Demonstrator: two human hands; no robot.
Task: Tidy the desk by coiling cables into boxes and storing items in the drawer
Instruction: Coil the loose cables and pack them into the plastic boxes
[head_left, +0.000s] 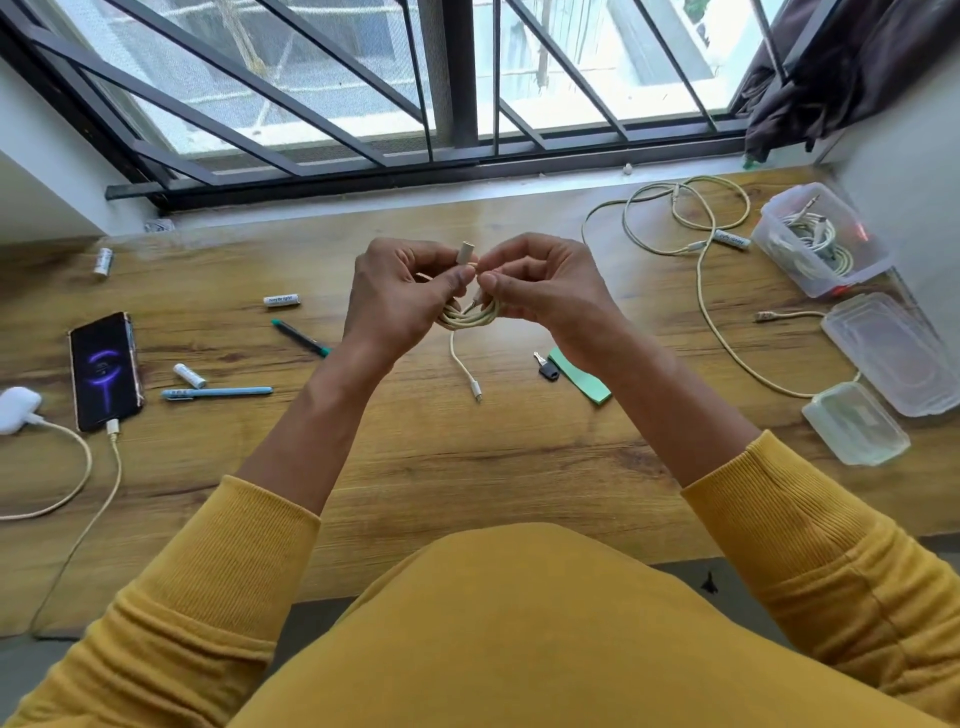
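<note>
Left hand and right hand both pinch a smooth cream cable, wound in round loops; fingers hide the coil's upper part. One plug end dangles above the wood-grain desk.

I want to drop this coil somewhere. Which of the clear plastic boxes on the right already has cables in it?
The far clear plastic box by the wall, holding coiled pale cables. The small near box looks empty, and the flat clear piece between them looks like a lid.
</note>
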